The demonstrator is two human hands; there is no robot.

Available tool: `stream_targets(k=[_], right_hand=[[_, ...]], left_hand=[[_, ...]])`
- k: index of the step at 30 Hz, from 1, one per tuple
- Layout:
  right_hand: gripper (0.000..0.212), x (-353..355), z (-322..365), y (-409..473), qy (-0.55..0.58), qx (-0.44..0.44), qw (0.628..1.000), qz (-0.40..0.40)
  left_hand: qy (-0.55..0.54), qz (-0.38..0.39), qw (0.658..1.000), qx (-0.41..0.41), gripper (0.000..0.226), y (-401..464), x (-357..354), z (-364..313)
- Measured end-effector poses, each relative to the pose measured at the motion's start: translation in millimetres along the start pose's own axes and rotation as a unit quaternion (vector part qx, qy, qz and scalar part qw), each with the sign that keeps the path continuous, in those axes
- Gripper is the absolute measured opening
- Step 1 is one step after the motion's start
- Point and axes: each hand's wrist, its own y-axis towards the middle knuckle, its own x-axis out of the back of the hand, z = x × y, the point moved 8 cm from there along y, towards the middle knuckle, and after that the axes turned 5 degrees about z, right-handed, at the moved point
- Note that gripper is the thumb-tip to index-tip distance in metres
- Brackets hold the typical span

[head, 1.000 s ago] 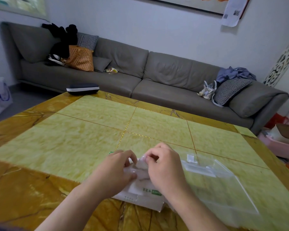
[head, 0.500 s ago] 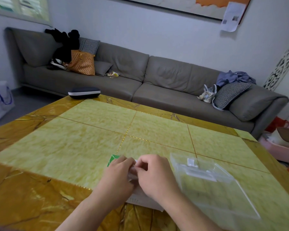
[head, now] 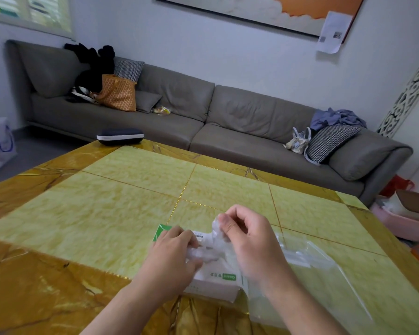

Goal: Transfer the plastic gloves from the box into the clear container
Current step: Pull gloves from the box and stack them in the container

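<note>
Above the box [head: 215, 281] we see the right hand [head: 249, 240] pinching thin plastic gloves [head: 215, 240], its grip closed on them. The left hand [head: 172, 257] also pinches the gloves over the box; the clear container [head: 324, 281] lies just right of the box on the tabletop [head: 107, 213].

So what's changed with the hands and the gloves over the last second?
The right hand has lifted, pinching a bunch of clear gloves up out of the box. The left hand still holds the gloves down at the box opening. The box and the clear container beside it stay on the table.
</note>
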Motion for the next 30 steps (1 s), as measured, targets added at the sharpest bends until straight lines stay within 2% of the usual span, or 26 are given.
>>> stream_targets(k=[11, 24, 30], right_hand=[[0.039, 12.2, 12.7, 6.3, 0.04, 0.046, 0.998, -0.027], [0.037, 20.5, 11.9, 20.4, 0.1, 0.027, 0.995, -0.007], [0.038, 29.6, 39.9, 13.7, 0.09, 0.073, 0.993, 0.028]], left_hand=[[0.045, 0.022, 0.998, 0.03, 0.026, 6.7, -5.1, -1.9], [0.049, 0.052, 0.996, 0.051, 0.03, 7.3, -6.2, -4.2], [0.065, 0.06, 0.994, 0.061, 0.028, 6.8, -7.2, -4.4]])
